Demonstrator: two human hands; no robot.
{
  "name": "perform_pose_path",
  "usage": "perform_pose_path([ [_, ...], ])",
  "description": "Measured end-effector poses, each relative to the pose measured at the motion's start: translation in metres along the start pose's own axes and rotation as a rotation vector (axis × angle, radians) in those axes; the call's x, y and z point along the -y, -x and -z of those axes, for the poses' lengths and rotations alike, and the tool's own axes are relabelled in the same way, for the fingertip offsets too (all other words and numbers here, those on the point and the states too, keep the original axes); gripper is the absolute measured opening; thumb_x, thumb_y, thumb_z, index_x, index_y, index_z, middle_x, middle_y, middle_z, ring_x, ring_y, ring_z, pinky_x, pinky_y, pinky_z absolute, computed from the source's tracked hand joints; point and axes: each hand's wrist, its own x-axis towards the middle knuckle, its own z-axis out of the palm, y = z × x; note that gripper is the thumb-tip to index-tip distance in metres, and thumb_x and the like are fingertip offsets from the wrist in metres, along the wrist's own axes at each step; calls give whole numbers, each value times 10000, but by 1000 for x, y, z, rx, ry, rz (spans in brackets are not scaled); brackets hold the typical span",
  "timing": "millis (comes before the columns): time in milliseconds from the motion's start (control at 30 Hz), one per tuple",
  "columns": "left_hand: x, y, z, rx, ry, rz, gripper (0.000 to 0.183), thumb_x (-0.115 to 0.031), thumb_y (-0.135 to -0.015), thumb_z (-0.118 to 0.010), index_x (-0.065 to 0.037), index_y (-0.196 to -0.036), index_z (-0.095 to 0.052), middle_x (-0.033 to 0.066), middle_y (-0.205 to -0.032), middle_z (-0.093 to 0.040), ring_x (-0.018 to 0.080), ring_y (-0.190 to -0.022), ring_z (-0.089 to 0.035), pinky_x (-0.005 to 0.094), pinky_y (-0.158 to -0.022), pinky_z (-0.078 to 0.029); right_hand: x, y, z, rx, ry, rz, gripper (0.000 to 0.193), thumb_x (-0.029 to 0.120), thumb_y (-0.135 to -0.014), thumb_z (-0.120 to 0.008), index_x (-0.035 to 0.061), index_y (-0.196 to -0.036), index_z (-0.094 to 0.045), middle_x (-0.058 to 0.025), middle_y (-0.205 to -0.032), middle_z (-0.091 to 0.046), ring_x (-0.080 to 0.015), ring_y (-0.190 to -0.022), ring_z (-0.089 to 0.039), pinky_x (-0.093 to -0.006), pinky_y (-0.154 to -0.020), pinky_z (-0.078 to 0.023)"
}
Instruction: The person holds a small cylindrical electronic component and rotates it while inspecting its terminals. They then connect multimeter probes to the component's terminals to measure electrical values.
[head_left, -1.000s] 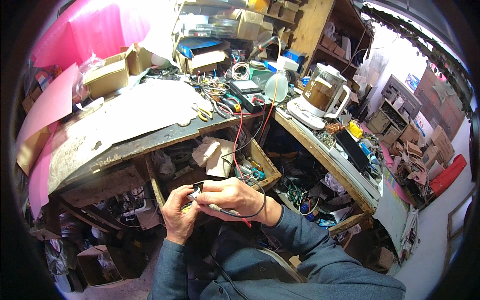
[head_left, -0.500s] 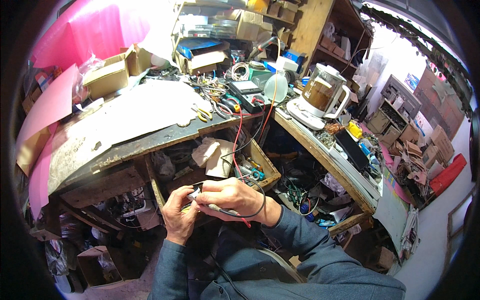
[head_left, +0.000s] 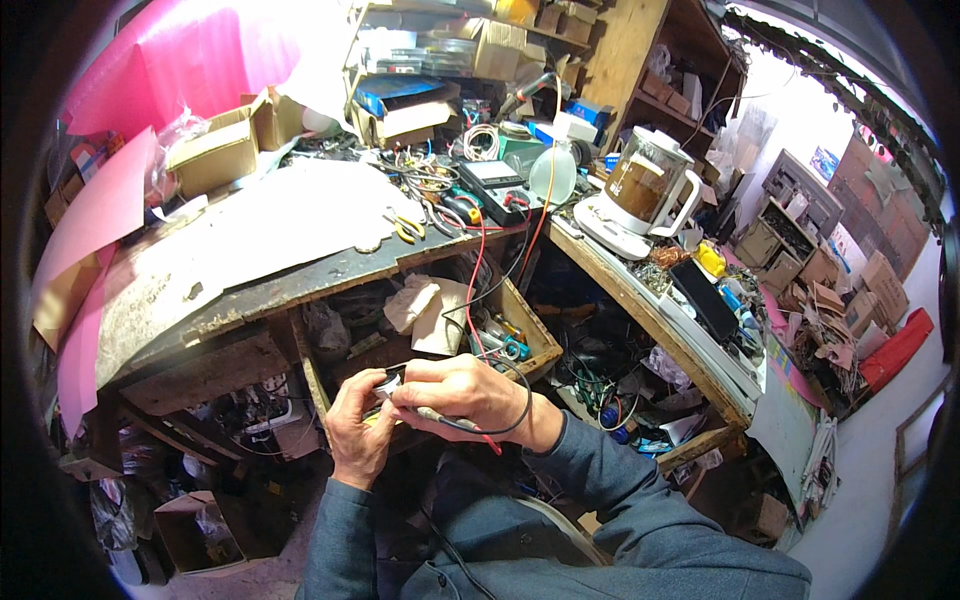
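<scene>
My left hand [head_left: 357,428] is closed in a pinch around a small white part [head_left: 389,385], whose kind I cannot make out. Against it, on the right, the fingers of my right hand [head_left: 468,392] are bent round a test probe [head_left: 432,415], with a black lead [head_left: 524,385] looping about the knuckles. A red lead [head_left: 470,290] runs down from the bench behind this hand, and a red piece shows again below it. Both leads reach up to a black multimeter [head_left: 492,178] on the bench. The probe tips are hidden by my fingers.
Under the bench edge, an open drawer [head_left: 537,335] holds tools and a cream cloth or paper. Yellow-handled pliers [head_left: 406,226] lie on the bench near a large white sheet [head_left: 270,215]. A glass kettle [head_left: 645,185] with brown liquid stands at the right bench. Cardboard boxes [head_left: 215,150] sit far left.
The hands hold nearly the same place and grip. The white part between the fingertips looks slightly turned.
</scene>
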Motion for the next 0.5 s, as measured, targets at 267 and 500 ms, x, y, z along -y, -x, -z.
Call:
perform_pose_path([
  [267,0,0,2,34,-14,-7,390,-99,-874,-860,7,-1209,-690,148,-1218,-714,253,-1071,-746,350,-917,-629,1,0,0,1,-8,-5,225,18,-896,-801,44,-1075,-669,-92,-903,-615,-296,-763,-673,-383,-634,-534],
  [500,4,1,1,18,-8,47,409,-73,-866,-856,-7,-1233,-687,136,-1190,-721,240,-1050,-751,347,-902,-623,1,-1,0,-7,-5,11,234,13,-894,-800,42,-1087,-671,-90,-904,-616,-292,-759,-678,-381,-629,-535],
])
